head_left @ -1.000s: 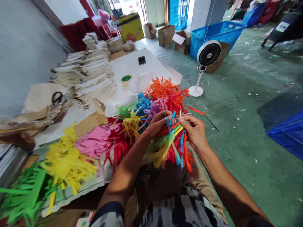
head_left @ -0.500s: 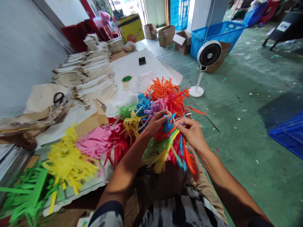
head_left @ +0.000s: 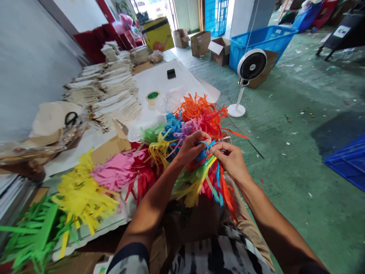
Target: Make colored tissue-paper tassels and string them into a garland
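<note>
My left hand (head_left: 194, 145) is closed, pinching a blue paper strip (head_left: 210, 144) between thumb and fingers. Close beside it, my right hand (head_left: 228, 154) pinches the same strip from the right. Below both hands hangs a bundle of multicoloured fringe strips (head_left: 211, 182), green, yellow, red, blue and orange, over my lap. Just beyond my hands lie tufts of orange fringe (head_left: 196, 108), purple fringe (head_left: 192, 126) and blue fringe (head_left: 173, 125). The exact fold of the strip between my fingertips is too small to make out.
Pink fringe (head_left: 114, 173), yellow fringe (head_left: 85, 194) and green fringe (head_left: 37, 232) lie along the table's left. Behind are stacked pale bundles (head_left: 114, 87), a tape roll (head_left: 153, 95) and a black phone-like object (head_left: 171, 73). A white fan (head_left: 252, 65) stands on the floor at right.
My left hand has shifted slightly right and up, closer to my right hand. The blue strip between them now lies at a different angle; the hanging bundle has swayed slightly.
</note>
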A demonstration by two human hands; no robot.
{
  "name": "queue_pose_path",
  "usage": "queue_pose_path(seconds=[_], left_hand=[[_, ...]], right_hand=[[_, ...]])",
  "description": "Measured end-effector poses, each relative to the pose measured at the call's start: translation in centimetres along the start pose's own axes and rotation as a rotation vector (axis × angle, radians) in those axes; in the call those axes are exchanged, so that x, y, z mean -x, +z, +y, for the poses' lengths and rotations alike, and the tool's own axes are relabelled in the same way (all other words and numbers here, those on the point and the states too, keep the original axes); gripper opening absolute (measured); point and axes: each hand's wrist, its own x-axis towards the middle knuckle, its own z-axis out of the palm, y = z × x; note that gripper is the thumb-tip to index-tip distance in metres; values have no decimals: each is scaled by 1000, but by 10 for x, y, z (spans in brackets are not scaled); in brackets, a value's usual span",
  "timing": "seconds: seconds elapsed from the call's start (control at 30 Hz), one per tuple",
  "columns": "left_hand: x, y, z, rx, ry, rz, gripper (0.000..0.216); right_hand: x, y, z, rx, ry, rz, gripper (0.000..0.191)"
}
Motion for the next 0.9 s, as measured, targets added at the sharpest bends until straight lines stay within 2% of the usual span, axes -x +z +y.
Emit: queue_pose_path(seconds=[0.23,0.43,0.5,0.63,0.8,0.9], left_hand=[[6,4,1,-199,122,49,13],[6,12,7,-492,225,56,14],[7,12,9,-530,210,57,17],[18,7,15,-526,142,-29,20],[37,-7,22,-321,11,-138,26],[44,-21,24,-280,-115,-119,31]], right_hand=[[4,1,0,-48,44,40,25],[6,3,-1,-112,35,68,24],[6,3,0,-125,29,105,23],[13,-1,1,-170,19,171,21],[34,-1,4,-230,-4,204,21],[47,1,7,-248,-19,228,22]])
